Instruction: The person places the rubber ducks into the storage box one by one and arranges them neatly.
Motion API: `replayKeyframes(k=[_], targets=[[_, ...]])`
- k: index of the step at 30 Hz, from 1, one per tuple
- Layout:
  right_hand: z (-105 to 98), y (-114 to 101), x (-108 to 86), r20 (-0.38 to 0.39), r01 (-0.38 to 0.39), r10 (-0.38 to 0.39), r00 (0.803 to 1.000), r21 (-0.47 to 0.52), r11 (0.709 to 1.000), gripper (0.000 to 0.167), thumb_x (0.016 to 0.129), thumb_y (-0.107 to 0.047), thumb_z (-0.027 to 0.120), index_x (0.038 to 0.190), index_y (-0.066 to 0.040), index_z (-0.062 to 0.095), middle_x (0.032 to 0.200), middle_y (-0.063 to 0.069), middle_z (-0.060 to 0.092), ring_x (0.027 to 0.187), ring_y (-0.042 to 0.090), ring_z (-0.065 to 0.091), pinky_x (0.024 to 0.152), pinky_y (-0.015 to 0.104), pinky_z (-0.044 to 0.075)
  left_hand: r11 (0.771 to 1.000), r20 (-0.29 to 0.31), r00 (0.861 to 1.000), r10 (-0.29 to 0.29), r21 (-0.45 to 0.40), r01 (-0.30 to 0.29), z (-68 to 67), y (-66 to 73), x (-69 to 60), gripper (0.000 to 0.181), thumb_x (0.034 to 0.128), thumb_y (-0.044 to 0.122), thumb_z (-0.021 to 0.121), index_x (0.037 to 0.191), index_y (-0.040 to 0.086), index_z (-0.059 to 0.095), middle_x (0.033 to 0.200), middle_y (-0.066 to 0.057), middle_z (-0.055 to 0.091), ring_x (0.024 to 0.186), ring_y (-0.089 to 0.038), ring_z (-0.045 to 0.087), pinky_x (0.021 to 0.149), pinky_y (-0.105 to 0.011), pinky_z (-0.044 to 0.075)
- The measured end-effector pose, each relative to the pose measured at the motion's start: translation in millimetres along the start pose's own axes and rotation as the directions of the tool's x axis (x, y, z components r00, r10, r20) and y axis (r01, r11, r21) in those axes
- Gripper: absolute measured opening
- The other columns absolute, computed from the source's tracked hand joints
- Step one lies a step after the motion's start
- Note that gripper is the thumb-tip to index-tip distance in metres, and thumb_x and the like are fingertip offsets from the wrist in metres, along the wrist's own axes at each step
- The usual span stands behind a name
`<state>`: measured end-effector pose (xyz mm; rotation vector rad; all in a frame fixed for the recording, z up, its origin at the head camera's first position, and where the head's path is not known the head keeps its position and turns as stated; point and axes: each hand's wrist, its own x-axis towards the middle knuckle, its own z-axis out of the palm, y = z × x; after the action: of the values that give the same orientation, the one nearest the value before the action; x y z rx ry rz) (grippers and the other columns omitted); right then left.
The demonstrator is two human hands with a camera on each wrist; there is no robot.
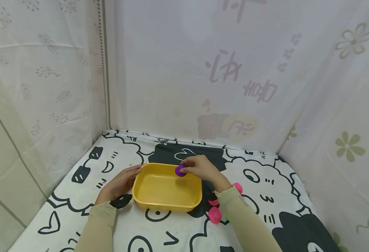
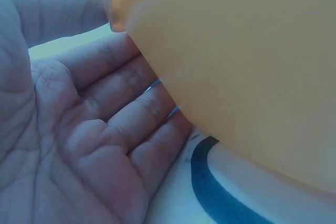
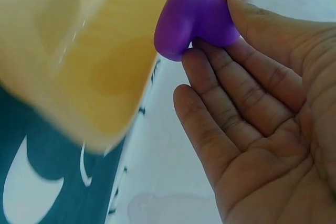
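A yellow plastic tray (image 1: pixel 166 190) lies on the patterned cloth. At its left end my left hand (image 1: pixel 122 182) rests against the outer wall, fingers extended along it; the left wrist view shows the palm (image 2: pixel 79 145) beside the tray wall (image 2: pixel 236 72), with the fingertips hidden behind it. Over the tray's back right corner, my right hand (image 1: pixel 202 168) pinches a small purple rubber duck (image 1: pixel 180 170) between thumb and fingers. Up close in the right wrist view, the duck (image 3: pixel 184 19) is beside the tray rim, its head part partly covered by the thumb.
Right of the tray, a pink rubber duck (image 1: pixel 214 215) sits close to my right forearm. More pink toys (image 1: pixel 237 188) and a bit of green are partly hidden by that arm. Light curtains (image 1: pixel 171 70) enclose the table at the back and sides.
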<state>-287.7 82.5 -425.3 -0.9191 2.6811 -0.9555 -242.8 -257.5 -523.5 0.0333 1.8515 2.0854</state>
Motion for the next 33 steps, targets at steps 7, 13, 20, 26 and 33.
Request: replayKeyframes(k=[7, 13, 20, 26, 33], targets=[[12, -21, 19.9, 0.067, 0.011, -0.012, 0.998, 0.018, 1.000, 0.020, 0.093, -0.029, 0.073, 0.109, -0.016, 0.076, 0.095, -0.010, 0.072, 0.085, 0.005, 0.067, 0.081, 0.022, 0.057, 0.999, -0.007, 1.000, -0.013, -0.030, 0.013, 0.1, -1.0, -0.7, 0.067, 0.0979, 0.042, 0.063, 0.152, 0.007, 0.044, 0.150, -0.013, 0.049, 0.127, -0.022, 0.055, 0.103, -0.031, 0.049], [25, -35, 34.3, 0.110, 0.029, -0.029, 0.994, 0.003, 1.000, 0.021, 0.093, -0.027, 0.074, 0.110, -0.015, 0.076, 0.091, -0.013, 0.071, 0.084, 0.003, 0.064, 0.080, 0.018, 0.054, 1.000, -0.010, 1.000, -0.018, -0.008, 0.018, -0.5, -3.4, 0.3, 0.067, 0.0985, 0.042, 0.062, 0.152, 0.007, 0.043, 0.151, -0.013, 0.048, 0.129, -0.023, 0.054, 0.105, -0.032, 0.048], [43, -41, 51.6, 0.124, 0.045, -0.041, 0.991, -0.031, 0.999, 0.027, 0.092, -0.031, 0.074, 0.113, -0.013, 0.076, 0.093, -0.011, 0.073, 0.083, 0.001, 0.065, 0.080, 0.017, 0.055, 1.000, -0.016, 1.000, -0.018, 0.011, 0.018, -0.7, 0.1, 1.6, 0.068, 0.0981, 0.044, 0.062, 0.152, 0.007, 0.043, 0.150, -0.013, 0.049, 0.128, -0.024, 0.055, 0.104, -0.030, 0.048], [59, -43, 58.0, 0.157, 0.003, -0.001, 0.988, -0.013, 1.000, 0.029, 0.089, -0.030, 0.078, 0.112, -0.013, 0.077, 0.095, -0.009, 0.073, 0.085, 0.002, 0.065, 0.079, 0.016, 0.054, 1.000, -0.002, 1.000, -0.023, 0.002, 0.023, -0.3, -3.0, 2.6, 0.065, 0.0998, 0.040, 0.060, 0.152, 0.006, 0.043, 0.152, -0.014, 0.047, 0.131, -0.026, 0.053, 0.105, -0.031, 0.048], [75, -43, 66.1, 0.128, 0.015, -0.005, 0.992, -0.074, 0.997, 0.030, 0.087, -0.035, 0.079, 0.110, -0.015, 0.078, 0.095, -0.010, 0.073, 0.086, 0.002, 0.064, 0.081, 0.016, 0.053, 1.000, 0.002, 1.000, 0.007, 0.018, -0.007, -2.0, -2.5, 3.9, 0.066, 0.0990, 0.042, 0.060, 0.152, 0.006, 0.044, 0.152, -0.014, 0.046, 0.134, -0.027, 0.051, 0.105, -0.031, 0.048]])
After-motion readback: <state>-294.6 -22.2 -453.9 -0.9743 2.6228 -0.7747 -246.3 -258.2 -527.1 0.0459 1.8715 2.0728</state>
